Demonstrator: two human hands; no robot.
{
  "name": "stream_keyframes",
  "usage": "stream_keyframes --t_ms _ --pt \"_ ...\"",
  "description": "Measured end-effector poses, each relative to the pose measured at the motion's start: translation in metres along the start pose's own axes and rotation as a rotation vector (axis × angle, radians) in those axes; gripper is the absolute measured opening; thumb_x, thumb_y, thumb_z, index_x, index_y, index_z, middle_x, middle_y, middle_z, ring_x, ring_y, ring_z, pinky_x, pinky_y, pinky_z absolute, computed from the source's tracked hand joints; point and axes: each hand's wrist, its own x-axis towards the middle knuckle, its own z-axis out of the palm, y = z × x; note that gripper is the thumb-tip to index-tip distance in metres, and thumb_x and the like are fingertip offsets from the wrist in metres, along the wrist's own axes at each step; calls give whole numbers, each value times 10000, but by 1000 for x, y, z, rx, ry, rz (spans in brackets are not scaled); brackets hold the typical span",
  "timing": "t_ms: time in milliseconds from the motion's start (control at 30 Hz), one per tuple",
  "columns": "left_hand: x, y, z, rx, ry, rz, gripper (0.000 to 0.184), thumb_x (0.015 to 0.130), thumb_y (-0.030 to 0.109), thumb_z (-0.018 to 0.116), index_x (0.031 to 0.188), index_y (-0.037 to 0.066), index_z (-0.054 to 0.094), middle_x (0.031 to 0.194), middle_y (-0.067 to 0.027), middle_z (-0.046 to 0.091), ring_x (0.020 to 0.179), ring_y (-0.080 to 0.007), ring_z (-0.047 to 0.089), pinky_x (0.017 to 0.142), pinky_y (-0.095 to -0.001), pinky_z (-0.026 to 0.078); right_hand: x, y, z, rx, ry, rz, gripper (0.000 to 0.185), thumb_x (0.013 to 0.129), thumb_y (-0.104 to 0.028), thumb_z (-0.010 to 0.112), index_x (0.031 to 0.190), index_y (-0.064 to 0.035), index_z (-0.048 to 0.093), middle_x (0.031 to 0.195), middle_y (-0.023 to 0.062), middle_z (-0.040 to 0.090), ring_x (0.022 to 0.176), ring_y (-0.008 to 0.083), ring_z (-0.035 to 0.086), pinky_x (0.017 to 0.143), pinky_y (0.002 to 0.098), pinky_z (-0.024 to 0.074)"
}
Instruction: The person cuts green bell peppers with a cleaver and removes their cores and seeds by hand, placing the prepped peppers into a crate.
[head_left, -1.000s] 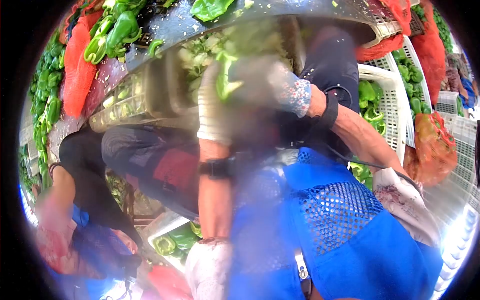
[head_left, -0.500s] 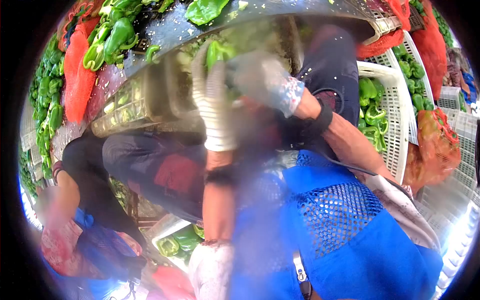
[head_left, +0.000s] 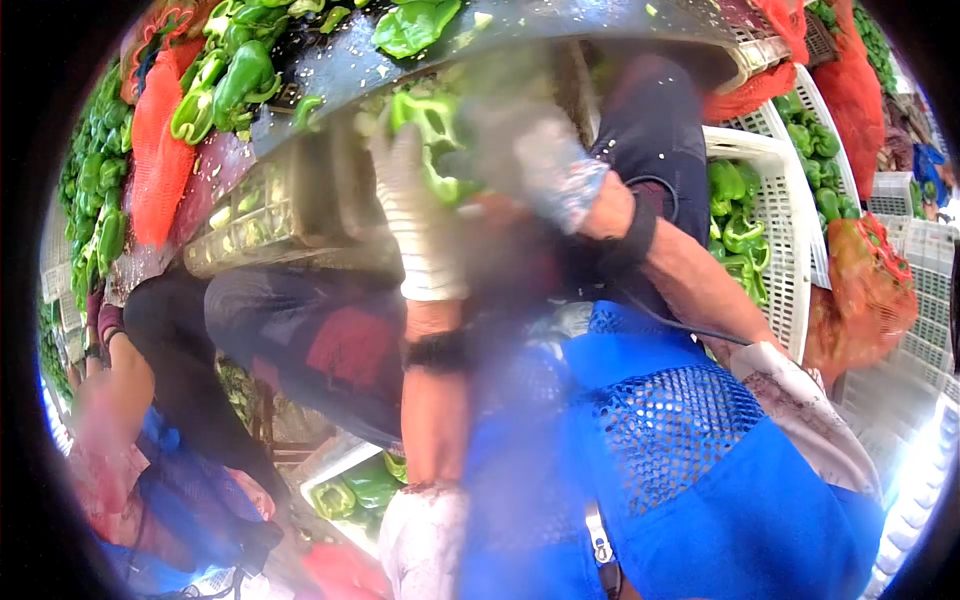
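Note:
My left hand, in a white striped glove, is wrapped round the left side of a green pepper. The pepper's pale inside faces up, and it looks cut open. Close to its right side is my right hand, in a grey glove with a patterned cuff. Blur hides the right fingers and anything they hold. Below both hands, a crate holds pale green pieces. A whole-looking green pepper lies on the dark, seed-strewn work surface above.
A white crate of green peppers stands at my right, near an orange-red net sack. More peppers and a red net lie at upper left. A co-worker's arm shows at lower left. A small crate holds peppers.
The pepper between my hands now shows its open inside, where it showed its green outside before. My right hand has shifted slightly, and the co-worker's arm has moved a little.

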Motion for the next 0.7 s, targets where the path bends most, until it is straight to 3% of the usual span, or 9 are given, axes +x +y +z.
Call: stream_keyframes --t_ms 100,133,167,200,267,367,433,567,700 --pt "-7 16 3 -120 -35 -127 482 973 300 515 1365 24 470 1263 -72 546 1128 -192 552 924 -331 498 3 1 17 -82 108 -66 321 886 -283 647 1044 -4 655 800 141 704 685 251 694 604 361 549" --pt "-9 22 4 -245 -7 -207 481 972 302 517 1362 24 472 1267 -74 546 1129 -193 553 932 -336 494 4 7 16 145 123 -100 281 886 -244 646 1030 -4 662 790 130 702 668 220 684 586 345 544" --pt "-4 18 -3 -53 -76 63 463 962 325 530 1326 40 507 1243 -86 579 1127 -210 572 943 -365 497 5 12 8 372 142 -137 241 887 -206 645 1017 -5 670 779 120 700 650 189 674 568 329 539" --pt "-6 19 -9 -597 -44 -338 412 970 328 518 1278 56 543 1212 -96 611 1119 -236 594 955 -395 499 3 17 -4 537 141 -103 226 882 -182 651 1025 -8 675 779 112 700 639 168 664 551 308 530" --pt "0 13 -15 -747 -25 -420 382 971 328 513 1245 65 564 1175 -94 632 1086 -257 615 955 -410 503 -1 19 -35 874 161 -38 208 872 -134 664 1041 -14 686 778 97 701 618 125 644 517 266 511" --pt "-7 13 -11 -594 -105 -293 420 967 336 517 1268 45 550 1200 -85 608 1114 -234 587 951 -394 493 14 30 -15 440 417 -261 186 898 -177 643 995 -23 684 787 112 697 629 185 664 531 297 523" --pt "2 0 -10 26 -63 134 444 963 332 510 1289 31 538 1215 -82 586 1133 -213 556 966 -375 469 13 19 -6 92 451 -359 191 924 -207 614 948 -31 682 797 126 691 648 225 675 552 331 535" --pt "-7 13 9 28 -19 163 445 959 276 482 1310 5 520 1237 -84 542 1137 -180 512 1011 -329 406 9 -8 1 420 92 -103 208 939 -231 582 910 -45 671 831 128 673 649 257 658 565 364 533" --pt "2 -11 -7 238 -42 283 429 940 324 539 1259 38 558 1217 -76 582 1117 -196 557 993 -374 446 -1 -13 -1 3 313 -402 153 921 -193 585 938 -62 664 834 111 656 616 238 628 535 334 515"
